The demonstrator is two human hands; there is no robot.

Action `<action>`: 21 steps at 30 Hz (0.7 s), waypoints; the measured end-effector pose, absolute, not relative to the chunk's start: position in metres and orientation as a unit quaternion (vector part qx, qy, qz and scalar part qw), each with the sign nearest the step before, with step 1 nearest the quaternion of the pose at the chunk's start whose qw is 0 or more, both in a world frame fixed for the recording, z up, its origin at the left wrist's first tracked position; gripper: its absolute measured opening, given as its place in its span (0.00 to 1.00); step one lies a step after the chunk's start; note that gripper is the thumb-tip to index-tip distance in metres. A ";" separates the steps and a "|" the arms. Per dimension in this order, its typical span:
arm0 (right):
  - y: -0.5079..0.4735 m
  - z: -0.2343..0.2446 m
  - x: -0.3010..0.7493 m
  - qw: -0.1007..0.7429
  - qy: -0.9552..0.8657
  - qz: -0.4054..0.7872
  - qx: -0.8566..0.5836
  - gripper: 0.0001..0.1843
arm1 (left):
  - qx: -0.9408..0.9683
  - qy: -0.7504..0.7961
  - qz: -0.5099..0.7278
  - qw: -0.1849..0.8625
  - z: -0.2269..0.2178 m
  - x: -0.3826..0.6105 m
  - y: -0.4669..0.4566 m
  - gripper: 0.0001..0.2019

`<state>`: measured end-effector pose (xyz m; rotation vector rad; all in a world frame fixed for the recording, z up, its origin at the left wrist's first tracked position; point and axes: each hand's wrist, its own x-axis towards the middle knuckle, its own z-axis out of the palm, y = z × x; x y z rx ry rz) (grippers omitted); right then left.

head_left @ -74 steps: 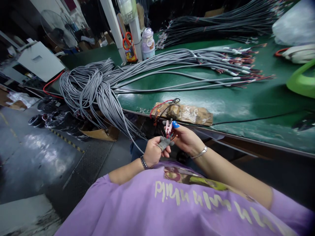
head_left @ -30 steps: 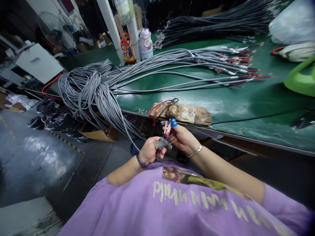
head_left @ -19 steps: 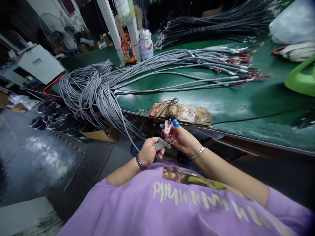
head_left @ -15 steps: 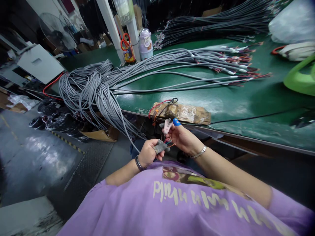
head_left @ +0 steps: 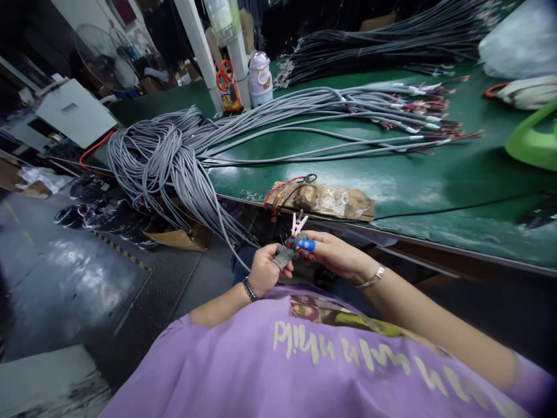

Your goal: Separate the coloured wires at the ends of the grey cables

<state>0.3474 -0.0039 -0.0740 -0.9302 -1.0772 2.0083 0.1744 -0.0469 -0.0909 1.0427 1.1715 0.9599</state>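
My left hand (head_left: pixel 266 268) is closed around the end of a grey cable (head_left: pixel 240 260), with a grey wrap on its thumb or finger. From that end short thin coloured wires (head_left: pixel 290 242) stick out, partly hidden by fingers. My right hand (head_left: pixel 324 251), a blue cover on one finger, is closed and pinches at these wires, touching close to the left fingertips. A pink clothespin (head_left: pixel 298 224) stands just above the right fingertips, handles up; its jaws are hidden, so I cannot tell what it grips.
A worn wooden block (head_left: pixel 335 202) with red and black leads lies at the edge of the green bench (head_left: pixel 435 191). Behind it spreads a bundle of grey cables (head_left: pixel 174 151) with stripped ends. Black cables (head_left: pixel 374 49), a bottle (head_left: pixel 260 81) and a green handled object (head_left: pixel 531 142) are farther back.
My right hand has come down from above the wires and closed at them beside my left hand. The clothespin, blurred at its fingers before, now stands upright above them.
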 end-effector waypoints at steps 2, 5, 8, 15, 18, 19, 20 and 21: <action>-0.005 -0.073 0.348 0.334 -0.444 0.742 -0.376 0.18 | 0.468 0.508 0.406 0.599 -0.089 0.175 -0.047 0.19; -0.006 -0.073 0.345 0.346 -0.485 0.700 -0.393 0.15 | 0.488 0.500 0.381 0.605 -0.087 0.175 -0.046 0.19; -0.007 -0.072 0.342 0.346 -0.522 0.676 -0.389 0.14 | 0.501 0.487 0.350 0.624 -0.088 0.173 -0.045 0.19; -0.011 -0.073 0.338 0.361 -0.529 0.652 -0.405 0.16 | 0.519 0.479 0.371 0.603 -0.090 0.169 -0.046 0.23; -0.012 -0.073 0.336 0.374 -0.514 0.642 -0.429 0.17 | 0.510 0.483 0.386 0.598 -0.090 0.171 -0.046 0.24; -0.013 -0.073 0.336 0.373 -0.511 0.641 -0.435 0.17 | 0.506 0.482 0.392 0.598 -0.090 0.171 -0.046 0.24; -0.013 -0.072 0.335 0.371 -0.508 0.642 -0.438 0.18 | 0.501 0.481 0.398 0.599 -0.091 0.172 -0.046 0.24; -0.013 -0.071 0.335 0.370 -0.506 0.643 -0.440 0.18 | 0.496 0.480 0.403 0.601 -0.091 0.172 -0.046 0.24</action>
